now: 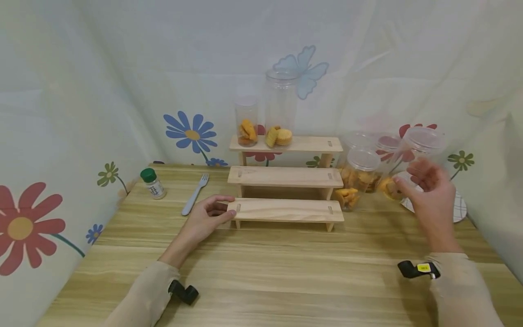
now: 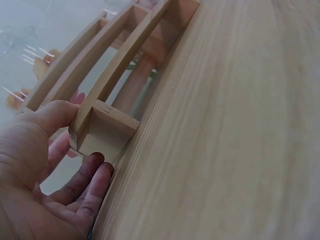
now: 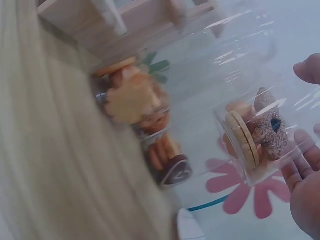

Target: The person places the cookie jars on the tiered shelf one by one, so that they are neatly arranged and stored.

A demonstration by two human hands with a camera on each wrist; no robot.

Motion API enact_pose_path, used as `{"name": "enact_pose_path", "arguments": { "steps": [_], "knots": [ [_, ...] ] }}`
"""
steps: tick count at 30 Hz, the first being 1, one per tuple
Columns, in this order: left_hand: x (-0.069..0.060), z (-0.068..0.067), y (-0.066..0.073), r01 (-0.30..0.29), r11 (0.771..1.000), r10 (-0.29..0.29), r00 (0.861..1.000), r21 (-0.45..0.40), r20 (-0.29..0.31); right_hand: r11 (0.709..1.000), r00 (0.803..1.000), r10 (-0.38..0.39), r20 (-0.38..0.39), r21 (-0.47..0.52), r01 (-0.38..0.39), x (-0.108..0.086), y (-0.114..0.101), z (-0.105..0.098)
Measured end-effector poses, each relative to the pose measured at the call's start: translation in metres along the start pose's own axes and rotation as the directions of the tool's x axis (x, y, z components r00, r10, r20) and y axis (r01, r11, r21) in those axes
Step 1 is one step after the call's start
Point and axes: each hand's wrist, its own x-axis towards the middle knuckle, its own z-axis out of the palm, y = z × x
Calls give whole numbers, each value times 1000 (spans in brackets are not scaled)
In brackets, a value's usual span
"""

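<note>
A three-step wooden display stand (image 1: 286, 210) sits on the table. My left hand (image 1: 206, 215) grips the left end of its lowest step, thumb on the front edge, fingers behind; the left wrist view shows this hand (image 2: 55, 165) up close. On the right, my right hand (image 1: 435, 200) holds a large clear jar (image 1: 422, 141), tilted and off the table. Inside it are a sandwich cookie (image 3: 242, 140) and a sugar-coated piece (image 3: 270, 125). Two clear jars of snacks, a slim one (image 1: 246, 122) and a taller one (image 1: 281, 109), stand on the top step.
More clear snack jars (image 1: 355, 181) cluster against the stand's right side. A white plate with grid lines (image 1: 458, 206) lies at the far right. To the left are a grey fork (image 1: 195, 194) and a green-capped shaker bottle (image 1: 153, 184). A flowered curtain encloses the table.
</note>
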Motion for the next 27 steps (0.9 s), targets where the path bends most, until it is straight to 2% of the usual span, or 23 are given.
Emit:
{"name": "enact_pose_path", "arguments": {
  "steps": [5, 9, 16, 21, 25, 27],
  "knots": [
    [0, -1, -1, 2, 1000, -2, 1000, 2, -1, 994, 998, -57, -16, 96, 59, 6, -26, -4],
    [0, -1, -1, 0, 1000, 0, 1000, -1, 2, 986, 996, -92, -17, 135, 94, 10, -46, -6],
    [1, -1, -1, 0, 1000, 0, 1000, -5, 7, 949, 981, -192, 14, 256, 182, 20, -75, -1],
    [1, 0, 0, 1, 1000, -1, 1000, 0, 2, 948, 985, -172, 28, 277, 157, 27, -91, 6],
    [0, 0, 1, -3, 1000, 3, 1000, 3, -3, 929, 982, -180, 54, 339, 151, 31, -99, 18],
    [0, 0, 1, -5, 1000, 5, 1000, 2, -4, 928, 980, -184, 74, 341, 149, 33, -102, 25]
  ]
}}
